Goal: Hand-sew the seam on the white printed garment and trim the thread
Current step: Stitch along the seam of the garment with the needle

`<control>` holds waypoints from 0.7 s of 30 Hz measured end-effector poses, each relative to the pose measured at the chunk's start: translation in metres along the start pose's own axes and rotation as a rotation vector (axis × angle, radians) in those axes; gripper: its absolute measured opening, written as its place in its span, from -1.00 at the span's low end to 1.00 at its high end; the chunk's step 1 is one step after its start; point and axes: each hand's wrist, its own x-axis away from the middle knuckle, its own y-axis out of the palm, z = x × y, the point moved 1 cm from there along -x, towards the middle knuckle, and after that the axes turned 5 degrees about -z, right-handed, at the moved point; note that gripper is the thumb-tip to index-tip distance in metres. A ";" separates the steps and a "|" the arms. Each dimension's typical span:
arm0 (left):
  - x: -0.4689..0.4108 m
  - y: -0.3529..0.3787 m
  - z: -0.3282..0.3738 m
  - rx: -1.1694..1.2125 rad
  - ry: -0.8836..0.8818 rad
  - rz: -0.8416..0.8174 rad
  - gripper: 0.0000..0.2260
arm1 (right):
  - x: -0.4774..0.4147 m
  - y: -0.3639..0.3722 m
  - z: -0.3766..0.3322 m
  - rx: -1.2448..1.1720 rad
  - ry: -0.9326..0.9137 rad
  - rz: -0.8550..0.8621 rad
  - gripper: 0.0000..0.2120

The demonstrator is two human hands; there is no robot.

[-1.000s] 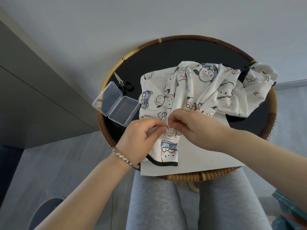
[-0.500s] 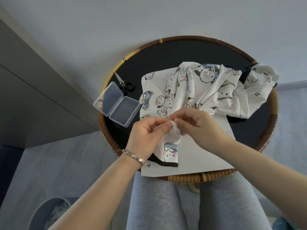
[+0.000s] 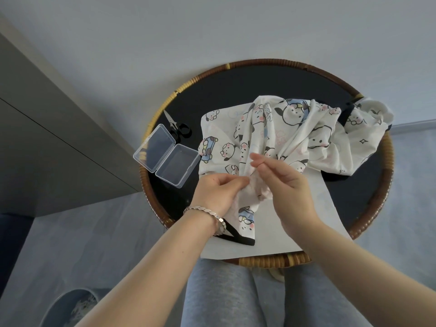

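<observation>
A white garment [image 3: 292, 135] printed with cartoon dogs lies bunched on a round black tray table [image 3: 254, 86], partly over a white paper sheet [image 3: 278, 234]. My left hand [image 3: 217, 192] pinches a fold of the garment near its black-trimmed hem. My right hand [image 3: 280, 182] is raised just right of it, thumb and forefinger pinched together as if on a needle, which is too thin to make out. Small black-handled scissors [image 3: 178, 128] lie at the tray's left side.
An open clear plastic box [image 3: 166, 154] sits on the tray's left rim next to the scissors. The tray has a woven rattan rim [image 3: 382, 185]. My grey-trousered legs are below it. A round bin [image 3: 70, 308] stands on the floor at lower left.
My right hand has lifted up and away from the left hand's pinch point, pulling to the upper right. The left hand keeps its hold on the fold.
</observation>
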 end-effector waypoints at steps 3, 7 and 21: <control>-0.002 -0.006 0.000 -0.154 0.063 0.077 -0.92 | -0.003 0.000 -0.005 -0.096 -0.087 0.045 -0.73; -0.004 -0.015 0.001 -0.353 0.202 0.131 -0.92 | -0.006 -0.010 -0.010 0.125 -0.048 -0.036 -0.73; -0.008 -0.045 -0.004 -0.567 0.306 0.264 -0.93 | -0.027 -0.059 -0.025 1.021 -0.089 0.258 -0.75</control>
